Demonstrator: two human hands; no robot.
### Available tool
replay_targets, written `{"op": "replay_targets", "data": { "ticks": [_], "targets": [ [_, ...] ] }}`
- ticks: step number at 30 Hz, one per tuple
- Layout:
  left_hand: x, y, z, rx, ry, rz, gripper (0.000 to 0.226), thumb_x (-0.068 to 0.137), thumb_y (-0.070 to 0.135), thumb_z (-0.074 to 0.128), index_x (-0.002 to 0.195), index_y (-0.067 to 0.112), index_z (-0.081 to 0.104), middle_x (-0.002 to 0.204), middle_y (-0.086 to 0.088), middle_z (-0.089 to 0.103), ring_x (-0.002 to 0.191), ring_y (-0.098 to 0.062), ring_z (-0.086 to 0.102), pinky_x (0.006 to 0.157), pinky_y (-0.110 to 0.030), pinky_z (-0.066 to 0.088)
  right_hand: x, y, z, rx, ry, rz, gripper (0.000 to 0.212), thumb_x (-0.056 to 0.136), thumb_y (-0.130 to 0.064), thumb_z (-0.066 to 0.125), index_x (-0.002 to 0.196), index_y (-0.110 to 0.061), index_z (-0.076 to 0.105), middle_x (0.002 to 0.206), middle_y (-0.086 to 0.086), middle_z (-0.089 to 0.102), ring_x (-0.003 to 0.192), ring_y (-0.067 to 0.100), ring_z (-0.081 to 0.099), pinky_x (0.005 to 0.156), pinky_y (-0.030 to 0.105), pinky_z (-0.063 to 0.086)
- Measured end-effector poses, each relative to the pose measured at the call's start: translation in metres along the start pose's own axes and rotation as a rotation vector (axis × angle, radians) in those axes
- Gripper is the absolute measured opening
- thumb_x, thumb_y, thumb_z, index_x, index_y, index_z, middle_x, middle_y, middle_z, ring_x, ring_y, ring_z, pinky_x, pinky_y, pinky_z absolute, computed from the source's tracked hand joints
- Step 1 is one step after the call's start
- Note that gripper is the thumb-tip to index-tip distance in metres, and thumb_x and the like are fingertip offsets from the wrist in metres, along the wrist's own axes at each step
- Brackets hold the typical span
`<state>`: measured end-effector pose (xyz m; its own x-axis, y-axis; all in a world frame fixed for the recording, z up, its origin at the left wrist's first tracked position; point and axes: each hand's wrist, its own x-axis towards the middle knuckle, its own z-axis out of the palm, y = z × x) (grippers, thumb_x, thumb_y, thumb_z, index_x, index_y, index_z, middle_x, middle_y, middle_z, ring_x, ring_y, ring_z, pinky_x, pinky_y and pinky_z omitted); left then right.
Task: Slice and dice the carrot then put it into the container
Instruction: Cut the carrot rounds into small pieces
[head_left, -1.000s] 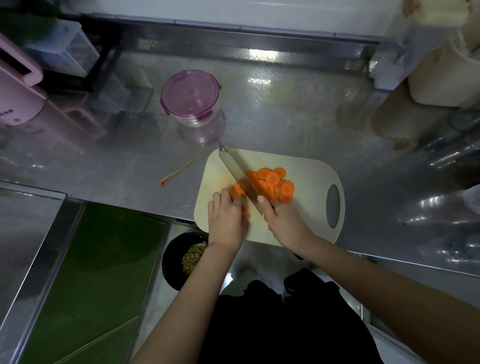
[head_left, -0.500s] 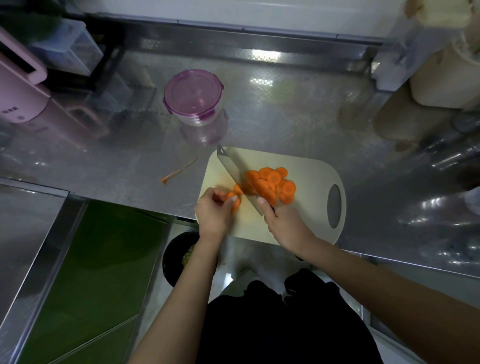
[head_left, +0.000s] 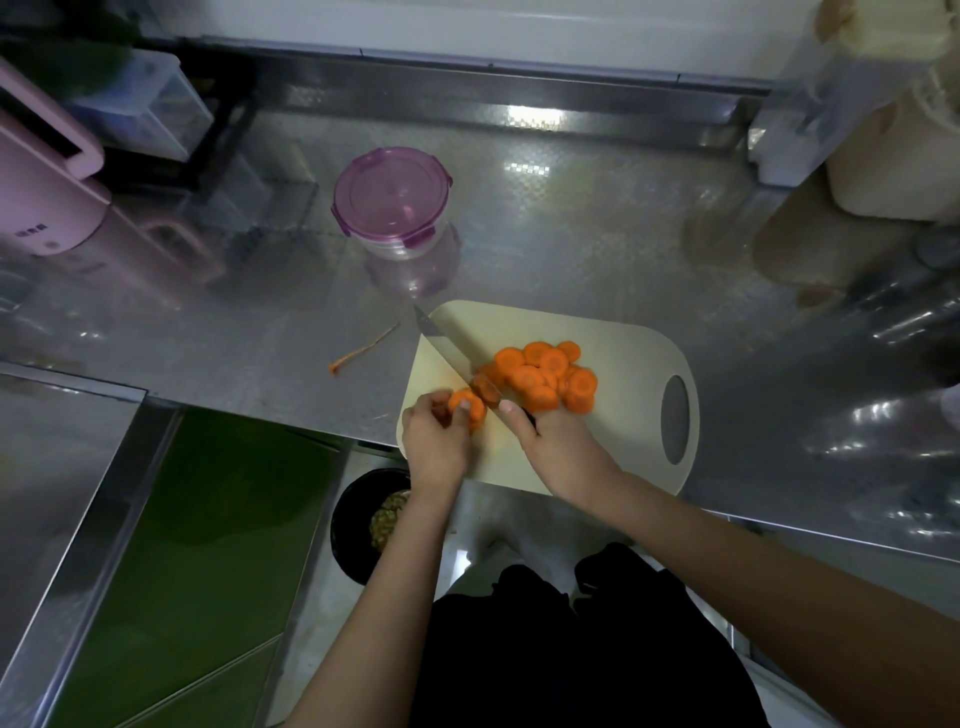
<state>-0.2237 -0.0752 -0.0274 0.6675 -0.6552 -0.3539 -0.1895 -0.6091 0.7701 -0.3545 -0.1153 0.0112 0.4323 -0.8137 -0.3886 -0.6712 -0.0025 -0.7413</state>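
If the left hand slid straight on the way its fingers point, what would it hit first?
The left hand pinches the carrot end, pointing away and rightward. Right beyond that piece stands the knife, held by the right hand, so probably its blade first, though height is hard to judge.

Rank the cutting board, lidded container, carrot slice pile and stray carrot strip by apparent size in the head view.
1. cutting board
2. lidded container, narrowly ahead though farther from the camera, so unsure
3. carrot slice pile
4. stray carrot strip

Steel counter (head_left: 571, 234): board (head_left: 613, 441), container (head_left: 390, 202), peel (head_left: 363, 349).
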Motion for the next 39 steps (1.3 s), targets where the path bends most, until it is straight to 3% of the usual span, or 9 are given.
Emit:
{"op": "replay_targets", "data": {
  "ticks": [4, 7, 12, 18, 23, 26, 28, 32, 39],
  "targets": [
    [0.0, 0.005, 0.001, -0.005, -0.032, -0.025, 0.023, 0.086, 0.025, 0.063, 0.106, 0.013, 0.063, 0.106, -0.012, 0.064, 0.093, -0.024, 0.061, 0.089, -0.039, 0.049, -0.001, -0.007, -0.008, 0.036, 0.003, 0.001, 0.044, 0.099, -0.045, 0.034, 0.135, -0.024, 0.049, 0.121, 0.013, 0.06, 0.113, 0.027, 0.055, 0.095, 0.033, 0.042],
    [0.0, 0.009, 0.002, 0.037, -0.034, -0.03, 0.022, 0.088, 0.025, 0.062, 0.106, 0.014, 0.064, 0.108, -0.009, 0.064, 0.098, -0.022, 0.059, 0.083, -0.023, 0.041, -0.001, -0.006, -0.012, 0.01, -0.019, 0.088, 0.053, 0.099, -0.047, 0.028, 0.098, -0.009, 0.066, 0.086, 0.017, 0.066, 0.089, 0.027, 0.062, 0.082, 0.035, 0.047],
    [-0.003, 0.014, 0.004, 0.02, -0.023, -0.037, 0.03, 0.086, 0.032, 0.064, 0.11, 0.014, 0.061, 0.11, -0.007, 0.061, 0.098, -0.019, 0.057, 0.079, -0.02, 0.037, 0.0, -0.004, -0.014, 0.056, -0.014, 0.126, 0.051, 0.1, -0.046, 0.03, 0.055, -0.024, 0.04, 0.055, 0.004, 0.049, 0.057, 0.013, 0.049, 0.056, 0.027, 0.033],
    [0.001, 0.019, 0.006, 0.056, -0.044, -0.067, 0.033, 0.084, 0.023, 0.067, 0.114, 0.011, 0.06, 0.115, -0.01, 0.059, 0.102, -0.023, 0.057, 0.08, -0.02, 0.038, -0.009, -0.003, -0.013, 0.039, -0.054, 0.069, 0.057, 0.099, -0.045, 0.033, 0.116, 0.004, 0.058, 0.102, 0.023, 0.064, 0.096, 0.032, 0.059, 0.086, 0.037, 0.046],
    [0.003, 0.012, -0.004, 0.012, -0.023, -0.066, 0.011, 0.081, 0.013, 0.068, 0.088, 0.015, 0.06, 0.089, -0.007, 0.063, 0.086, -0.025, 0.061, 0.081, -0.029, 0.05, -0.006, 0.0, -0.008, 0.005, -0.109, 0.051, 0.065, 0.098, -0.049, 0.034, 0.105, 0.01, 0.06, 0.097, 0.028, 0.064, 0.092, 0.036, 0.061, 0.085, 0.042, 0.048],
    [0.003, 0.012, -0.007, 0.006, -0.023, -0.055, 0.014, 0.079, 0.011, 0.069, 0.083, 0.019, 0.058, 0.079, 0.0, 0.059, 0.082, -0.028, 0.062, 0.079, -0.042, 0.054, 0.0, 0.0, -0.006, 0.061, -0.074, 0.081, 0.039, 0.099, -0.045, 0.035, 0.071, -0.026, 0.054, 0.063, 0.007, 0.054, 0.061, 0.015, 0.052, 0.067, 0.029, 0.043],
    [0.004, 0.011, -0.007, 0.032, -0.025, -0.016, 0.011, 0.079, 0.012, 0.069, 0.086, 0.016, 0.061, 0.082, 0.0, 0.059, 0.081, -0.022, 0.058, 0.079, -0.031, 0.051, 0.004, -0.002, -0.008, 0.086, -0.061, 0.107, 0.036, 0.1, -0.044, 0.034, 0.065, -0.035, 0.036, 0.059, -0.003, 0.045, 0.058, 0.009, 0.045, 0.067, 0.026, 0.038],
    [0.004, 0.008, -0.007, 0.077, -0.006, -0.012, 0.021, 0.083, 0.02, 0.068, 0.101, 0.01, 0.065, 0.095, 0.0, 0.059, 0.087, -0.015, 0.054, 0.081, -0.024, 0.043, 0.005, -0.001, -0.014, 0.007, -0.028, 0.133, 0.049, 0.1, -0.046, 0.029, 0.099, -0.012, 0.066, 0.087, 0.015, 0.064, 0.094, 0.027, 0.059, 0.08, 0.027, 0.038],
    [0.005, 0.013, -0.005, -0.049, 0.011, -0.071, 0.02, 0.084, 0.021, 0.068, 0.101, 0.008, 0.067, 0.094, -0.002, 0.065, 0.087, -0.015, 0.057, 0.082, -0.023, 0.044, -0.002, -0.003, -0.01, -0.012, -0.024, -0.009, 0.046, 0.1, -0.039, 0.036, 0.135, -0.013, 0.049, 0.126, 0.011, 0.056, 0.121, 0.027, 0.048, 0.092, 0.018, 0.032]
  ]
}}
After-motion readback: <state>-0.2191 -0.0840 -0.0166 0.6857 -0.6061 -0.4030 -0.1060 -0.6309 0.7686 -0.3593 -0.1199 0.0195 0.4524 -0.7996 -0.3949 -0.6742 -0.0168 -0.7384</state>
